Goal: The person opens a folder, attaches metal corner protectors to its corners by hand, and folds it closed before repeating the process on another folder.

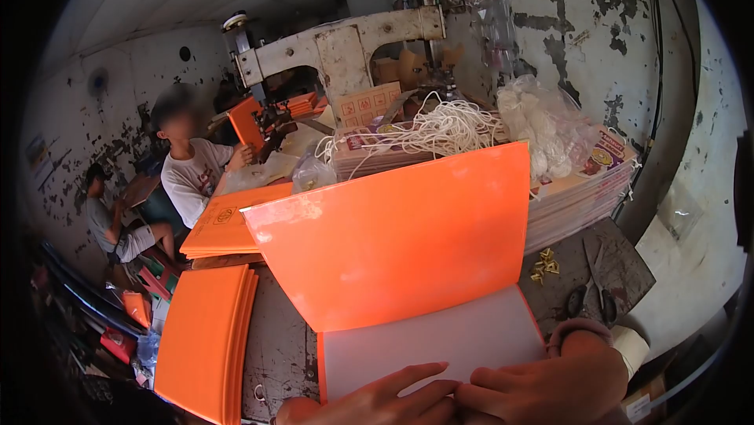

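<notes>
An orange folder [393, 240] stands open on the dark worktop, its cover raised and a pale inner sheet [432, 346] lying flat. Over the near part of that sheet is my left hand [393, 397], its fingers apart. Beside it my right hand [542, 386] rests on the sheet with bent fingers, and the fingertips of both hands meet. What lies under the fingertips is hidden. Left of the folder is a stack of orange folders [206, 338]. Small brass-coloured pieces [544, 266] and black-handled scissors [591, 291] lie to the right.
White cords [452, 126] and a plastic bag [542, 126] top stacks of printed board [577, 209] behind the folder. More orange folders [228, 221] lie left. A large machine [342, 52] stands behind. One person [192, 166] works at the left; another sits [118, 221] farther back.
</notes>
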Motion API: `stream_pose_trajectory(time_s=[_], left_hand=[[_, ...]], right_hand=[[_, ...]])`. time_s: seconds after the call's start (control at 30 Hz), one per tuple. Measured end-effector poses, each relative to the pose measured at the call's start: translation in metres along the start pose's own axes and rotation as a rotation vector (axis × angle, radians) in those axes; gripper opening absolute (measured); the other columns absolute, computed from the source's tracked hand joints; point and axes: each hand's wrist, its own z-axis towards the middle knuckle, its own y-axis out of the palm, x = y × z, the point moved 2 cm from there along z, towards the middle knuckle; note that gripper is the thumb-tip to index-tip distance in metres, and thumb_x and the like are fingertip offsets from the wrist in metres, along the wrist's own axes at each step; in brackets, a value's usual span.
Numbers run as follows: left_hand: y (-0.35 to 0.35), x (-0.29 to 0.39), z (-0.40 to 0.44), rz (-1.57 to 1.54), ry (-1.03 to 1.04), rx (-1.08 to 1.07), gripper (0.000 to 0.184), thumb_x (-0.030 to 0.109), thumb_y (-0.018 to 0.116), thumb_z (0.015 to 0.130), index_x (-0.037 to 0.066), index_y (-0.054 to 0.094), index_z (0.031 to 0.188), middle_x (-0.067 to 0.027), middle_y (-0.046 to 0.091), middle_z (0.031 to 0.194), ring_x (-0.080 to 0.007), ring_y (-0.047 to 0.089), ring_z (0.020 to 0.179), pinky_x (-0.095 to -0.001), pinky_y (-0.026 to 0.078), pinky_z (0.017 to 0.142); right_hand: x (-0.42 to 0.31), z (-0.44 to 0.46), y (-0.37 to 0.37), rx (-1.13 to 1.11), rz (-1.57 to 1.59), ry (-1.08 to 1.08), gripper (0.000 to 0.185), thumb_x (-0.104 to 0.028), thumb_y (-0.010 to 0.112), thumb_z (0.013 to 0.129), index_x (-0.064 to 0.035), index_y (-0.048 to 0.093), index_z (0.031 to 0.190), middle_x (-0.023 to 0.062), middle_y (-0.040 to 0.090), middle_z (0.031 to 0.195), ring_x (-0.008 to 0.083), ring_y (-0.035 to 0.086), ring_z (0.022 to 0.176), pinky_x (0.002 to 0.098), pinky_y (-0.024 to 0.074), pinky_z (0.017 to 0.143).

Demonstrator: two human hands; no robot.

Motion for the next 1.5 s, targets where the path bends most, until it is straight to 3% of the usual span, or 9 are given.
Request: stream_pose_trajectory(time_s=[0.6, 0.73, 1.0, 1.2, 1.3, 1.4, 1.5], left_hand=[[0.02, -0.004, -0.01, -0.017, -0.037, 0.07, 0.025, 0.025, 0.065, 0.07, 0.004, 0.058, 0.059, -0.0039, 0.057, 0.062, -0.0157, 0.06, 0.072, -0.0361, 0.047, 0.086], [0.017, -0.006, -0.009, -0.015, -0.041, 0.069, 0.027, 0.027, 0.065, 0.071, 0.003, 0.058, 0.059, -0.0043, 0.059, 0.064, -0.0162, 0.061, 0.075, -0.036, 0.048, 0.085], [-0.002, -0.009, -0.011, 0.012, -0.087, 0.137, 0.033, 0.032, 0.065, 0.074, 0.003, 0.059, 0.06, -0.0052, 0.061, 0.066, -0.0173, 0.062, 0.08, -0.036, 0.049, 0.081], [0.002, -0.01, -0.006, 0.4, -0.072, 0.495, 0.044, 0.039, 0.052, 0.085, 0.003, 0.06, 0.061, -0.0035, 0.058, 0.054, -0.0169, 0.064, 0.07, -0.0304, 0.052, 0.069], [0.014, -0.028, -0.006, 0.72, 0.139, 0.753, 0.047, 0.035, 0.042, 0.091, 0.005, 0.061, 0.06, -0.001, 0.056, 0.047, -0.0135, 0.063, 0.062, -0.0231, 0.05, 0.062], [0.011, -0.018, -0.009, 0.76, 0.17, 0.719, 0.047, 0.033, 0.038, 0.092, 0.006, 0.06, 0.059, 0.0, 0.057, 0.048, -0.0111, 0.062, 0.06, -0.0203, 0.047, 0.056], [0.006, -0.01, -0.008, 0.693, 0.074, 0.574, 0.048, 0.029, 0.032, 0.092, 0.009, 0.056, 0.056, 0.0028, 0.054, 0.046, -0.0091, 0.061, 0.06, -0.0172, 0.043, 0.052]], right_hand=[[-0.002, 0.001, 0.004, 0.064, -0.028, 0.11, 0.015, -0.015, 0.052, 0.076, -0.0024, 0.059, 0.077, 0.0072, 0.051, 0.08, 0.0177, 0.051, 0.076, 0.0249, 0.0434, 0.067], [-0.001, 0.001, 0.001, 0.046, -0.069, 0.054, 0.016, -0.015, 0.052, 0.075, -0.0015, 0.059, 0.079, 0.0065, 0.05, 0.08, 0.0173, 0.051, 0.075, 0.0249, 0.0435, 0.067], [-0.001, 0.004, -0.013, 0.137, -0.162, 0.057, 0.027, -0.012, 0.054, 0.072, 0.0005, 0.059, 0.096, 0.006, 0.048, 0.082, 0.0171, 0.052, 0.077, 0.0232, 0.045, 0.063], [0.003, 0.002, -0.012, 0.155, -0.102, 0.131, 0.032, -0.008, 0.054, 0.072, 0.0005, 0.056, 0.102, 0.0078, 0.048, 0.09, 0.018, 0.053, 0.08, 0.0247, 0.0466, 0.064], [0.003, 0.003, -0.01, 0.19, -0.069, 0.123, 0.033, -0.007, 0.054, 0.071, 0.0002, 0.056, 0.103, 0.0084, 0.048, 0.092, 0.0185, 0.053, 0.081, 0.0249, 0.0467, 0.062], [0.003, 0.001, -0.011, 0.149, -0.076, 0.12, 0.033, -0.007, 0.054, 0.07, 0.0003, 0.056, 0.102, 0.0088, 0.048, 0.093, 0.0183, 0.053, 0.082, 0.0255, 0.0468, 0.063], [0.002, 0.001, -0.013, 0.152, -0.105, 0.157, 0.033, -0.006, 0.056, 0.071, -0.0019, 0.057, 0.103, 0.0089, 0.049, 0.095, 0.0185, 0.054, 0.084, 0.0243, 0.0467, 0.064]])
